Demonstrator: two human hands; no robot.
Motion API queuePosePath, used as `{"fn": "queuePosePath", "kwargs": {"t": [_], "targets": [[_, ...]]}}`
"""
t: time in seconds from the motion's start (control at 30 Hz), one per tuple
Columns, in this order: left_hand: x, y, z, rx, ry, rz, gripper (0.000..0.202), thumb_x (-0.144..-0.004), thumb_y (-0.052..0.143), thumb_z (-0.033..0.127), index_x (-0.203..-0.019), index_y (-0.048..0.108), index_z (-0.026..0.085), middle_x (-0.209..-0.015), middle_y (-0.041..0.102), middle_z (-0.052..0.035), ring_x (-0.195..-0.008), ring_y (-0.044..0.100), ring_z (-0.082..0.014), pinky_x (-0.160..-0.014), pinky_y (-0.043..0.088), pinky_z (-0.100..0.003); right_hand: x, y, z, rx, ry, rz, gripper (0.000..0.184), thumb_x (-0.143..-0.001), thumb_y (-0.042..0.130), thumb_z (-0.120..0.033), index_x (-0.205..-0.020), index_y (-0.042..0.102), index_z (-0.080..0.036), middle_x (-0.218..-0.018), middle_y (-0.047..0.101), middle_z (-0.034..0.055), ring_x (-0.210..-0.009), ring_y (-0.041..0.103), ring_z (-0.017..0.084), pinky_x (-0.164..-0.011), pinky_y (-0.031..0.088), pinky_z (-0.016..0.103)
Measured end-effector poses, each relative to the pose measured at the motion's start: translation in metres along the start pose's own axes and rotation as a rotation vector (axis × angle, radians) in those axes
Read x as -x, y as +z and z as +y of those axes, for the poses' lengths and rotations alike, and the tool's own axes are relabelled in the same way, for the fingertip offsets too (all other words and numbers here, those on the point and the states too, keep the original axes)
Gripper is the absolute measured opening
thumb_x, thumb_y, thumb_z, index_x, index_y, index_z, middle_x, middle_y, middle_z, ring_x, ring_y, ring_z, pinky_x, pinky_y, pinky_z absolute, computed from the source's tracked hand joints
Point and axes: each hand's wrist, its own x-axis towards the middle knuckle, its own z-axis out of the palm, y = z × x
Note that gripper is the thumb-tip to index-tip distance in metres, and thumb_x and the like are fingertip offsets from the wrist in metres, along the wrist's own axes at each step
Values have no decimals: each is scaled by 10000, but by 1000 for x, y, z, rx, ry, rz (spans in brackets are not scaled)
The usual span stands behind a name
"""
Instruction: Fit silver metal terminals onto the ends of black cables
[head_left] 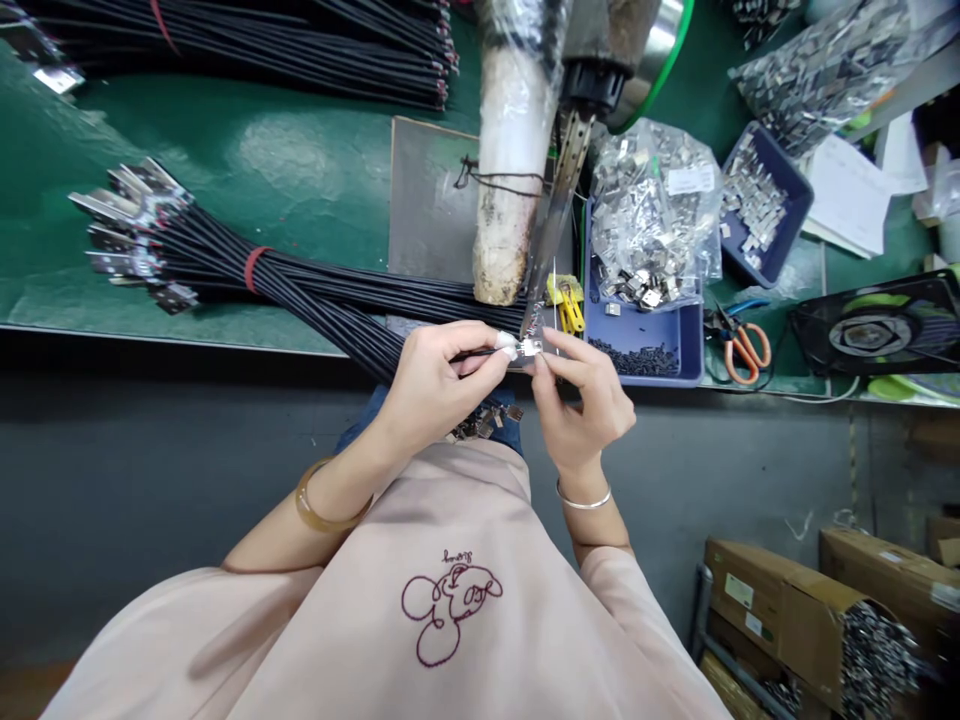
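My left hand (442, 385) is closed in a pinch on a thin black cable (476, 353), with a white covering on one fingertip. At the cable's end sits a small silver metal connector (531, 347). From the other side, the thumb and index finger of my right hand (585, 400) close on that connector. Just beyond the fingertips, a slanting metal bar (559, 200) reaches down from a black fitting. A bundle of black cables (307, 290), tied with a red band, lies to the left, metal connectors at its far end. More connector ends (484, 420) show over my lap.
A blue tray (686, 345) holds small black parts and a bag of metal shells (652, 210). Orange-handled cutters (742, 350), a yellow tool (570, 305) and a fan (877, 335) lie nearby. A white duct (510, 150) hangs ahead. Cardboard boxes (780, 610) stand lower right.
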Motion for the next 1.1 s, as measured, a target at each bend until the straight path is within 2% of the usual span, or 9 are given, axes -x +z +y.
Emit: {"fn": "queuePosePath", "kwargs": {"t": [0.13, 0.2, 0.4, 0.67, 0.87, 1.0, 1.1], "targets": [[0, -2, 0, -43, 76, -14, 162, -832, 634, 167, -730, 749, 113, -573, 436, 38, -511, 346, -56, -481, 255, -215, -7, -5, -2, -217, 280, -143, 89, -909, 656, -142, -908, 682, -227, -1028, 783, 17, -888, 775, 139, -707, 663, 244], [0, -2, 0, -46, 69, 4, 168, -829, 634, 164, -713, 743, 109, -570, 424, 39, -513, 340, -57, -486, 249, -224, -9, -5, -3, -256, 331, -159, 75, -907, 657, -155, -869, 673, -218, -1022, 778, 19, -885, 765, 132, -706, 659, 238], [-3, 2, 1, -14, 35, 56, 128, -798, 645, 149, -716, 739, 118, -557, 458, 38, -505, 356, -62, -480, 258, -226, -10, -2, -2, -207, 270, -133, 77, -886, 678, -152, -857, 681, -222, -1043, 786, 24, -944, 759, 145, -704, 646, 242], [-4, 0, 1, -25, 38, 62, 143, -798, 656, 135, -677, 731, 133, -538, 403, 44, -501, 337, -64, -493, 250, -243, -12, -2, -2, -271, 350, -157, 61, -890, 679, -170, -857, 688, -221, -1065, 789, 23, -948, 761, 143, -728, 643, 247], [-4, 1, 5, -4, 35, 97, 113, -791, 660, 126, -729, 755, 135, -551, 416, 48, -492, 322, -56, -464, 230, -233, -14, -2, -3, -220, 310, -152, 60, -896, 677, -185, -854, 692, -224, -1065, 793, 26, -980, 762, 159, -734, 645, 269], [-5, 0, 7, -12, 11, 88, 118, -791, 660, 147, -700, 735, 147, -552, 424, 42, -493, 322, -62, -459, 233, -235, -12, -3, -3, -214, 239, -117, 92, -877, 685, -136, -879, 693, -227, -1063, 796, 26, -988, 768, 165, -817, 654, 302], [-5, 0, 7, -47, 1, 49, 169, -792, 656, 160, -628, 696, 147, -524, 391, 41, -501, 324, -70, -473, 245, -239, -9, -3, -3, -218, 266, -130, 86, -888, 664, -141, -870, 670, -225, -1037, 797, 25, -968, 776, 167, -785, 662, 298]]}}
